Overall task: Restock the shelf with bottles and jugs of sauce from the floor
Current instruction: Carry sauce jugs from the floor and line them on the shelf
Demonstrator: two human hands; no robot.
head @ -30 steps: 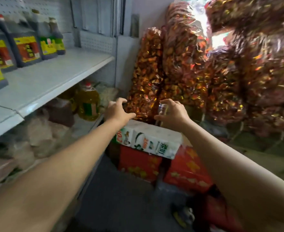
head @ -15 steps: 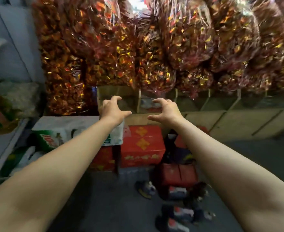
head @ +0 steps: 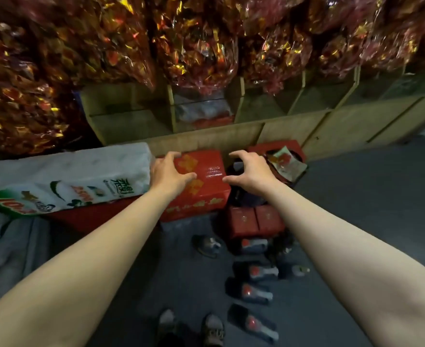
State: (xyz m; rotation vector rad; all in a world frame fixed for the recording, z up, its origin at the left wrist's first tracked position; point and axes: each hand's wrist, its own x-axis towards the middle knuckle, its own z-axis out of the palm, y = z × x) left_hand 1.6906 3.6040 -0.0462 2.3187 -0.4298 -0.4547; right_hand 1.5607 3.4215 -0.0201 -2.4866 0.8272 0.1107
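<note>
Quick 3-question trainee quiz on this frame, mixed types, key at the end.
1. True or false: the left hand holds a sauce bottle.
2. Where do the dark sauce bottles lie?
A. on the floor
B. on the red carton
C. in the wooden bins
3. Fill in: left of the red carton lies a white ____.

Key:
1. False; both it and the right hand hang open and hold nothing.
2. A, near the person's shoes.
3. Sack.

Bottles dim, labels perhaps unreadable, bags cropped
</note>
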